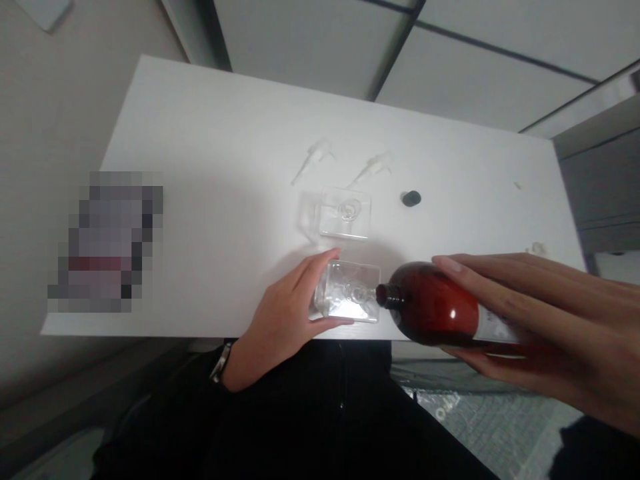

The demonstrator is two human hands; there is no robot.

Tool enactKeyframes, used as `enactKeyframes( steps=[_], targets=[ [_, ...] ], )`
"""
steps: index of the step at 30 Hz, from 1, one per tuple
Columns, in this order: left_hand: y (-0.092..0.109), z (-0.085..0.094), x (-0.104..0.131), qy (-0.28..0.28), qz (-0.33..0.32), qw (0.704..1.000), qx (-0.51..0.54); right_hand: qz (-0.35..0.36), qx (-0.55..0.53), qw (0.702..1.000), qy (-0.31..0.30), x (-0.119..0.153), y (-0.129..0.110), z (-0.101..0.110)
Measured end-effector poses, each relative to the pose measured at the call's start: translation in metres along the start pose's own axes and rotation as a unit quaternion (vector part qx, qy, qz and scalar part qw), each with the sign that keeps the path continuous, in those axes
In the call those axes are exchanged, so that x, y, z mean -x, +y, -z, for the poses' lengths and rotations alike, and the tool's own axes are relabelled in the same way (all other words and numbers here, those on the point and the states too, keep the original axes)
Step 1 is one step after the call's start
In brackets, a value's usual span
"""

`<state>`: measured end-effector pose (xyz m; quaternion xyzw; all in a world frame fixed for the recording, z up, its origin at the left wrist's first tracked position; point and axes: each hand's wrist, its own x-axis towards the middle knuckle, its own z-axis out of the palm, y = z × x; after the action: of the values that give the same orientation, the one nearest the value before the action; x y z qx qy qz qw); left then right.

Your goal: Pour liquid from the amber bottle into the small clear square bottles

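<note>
My left hand (pixel 290 310) wraps around a clear square bottle (pixel 345 293) near the table's front edge. In my right hand (pixel 540 313) is a large reddish-brown bottle (pixel 440 307) with a white label, tipped on its side. Its uncapped dark neck (pixel 389 296) points left, right at the mouth of the clear bottle; whether liquid is flowing I cannot tell. Just behind stands a second clear square bottle (pixel 345 217) with an open round neck. Farther back lie two whitish pump heads (pixel 316 159) with thin tubes. A black cap (pixel 411 199) sits to their right.
All of this is on a white table (pixel 215 167). A pixelated object (pixel 105 243) lies at the table's left end. Small scraps (pixel 537 249) lie toward the right edge. Pale cabinet panels (pixel 310 40) stand behind the table.
</note>
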<state>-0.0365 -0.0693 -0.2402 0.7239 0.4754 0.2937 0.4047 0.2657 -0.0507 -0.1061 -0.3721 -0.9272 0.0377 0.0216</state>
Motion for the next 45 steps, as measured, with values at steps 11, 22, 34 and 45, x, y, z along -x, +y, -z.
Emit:
enactKeyframes(
  steps=[11, 22, 34, 45],
  targets=[
    [-0.0011, 0.0014, 0.0, -0.003, -0.008, 1.0, -0.006, -0.009, -0.005, 1.0, -0.009, 0.0001, -0.0015, 0.002],
    [0.0001, 0.0013, -0.0007, 0.003, -0.014, 1.0, -0.012, -0.009, -0.003, 1.0, -0.006, 0.0018, -0.0001, 0.0045],
    [0.0004, 0.0013, -0.0004, 0.003, -0.014, 1.0, -0.017, -0.011, 0.001, 1.0, -0.013, 0.0012, -0.0006, 0.006],
    [0.0002, 0.0019, -0.0005, -0.001, -0.009, 1.0, -0.016, -0.004, 0.008, 1.0, -0.013, -0.0015, -0.0002, 0.0053]
  ],
)
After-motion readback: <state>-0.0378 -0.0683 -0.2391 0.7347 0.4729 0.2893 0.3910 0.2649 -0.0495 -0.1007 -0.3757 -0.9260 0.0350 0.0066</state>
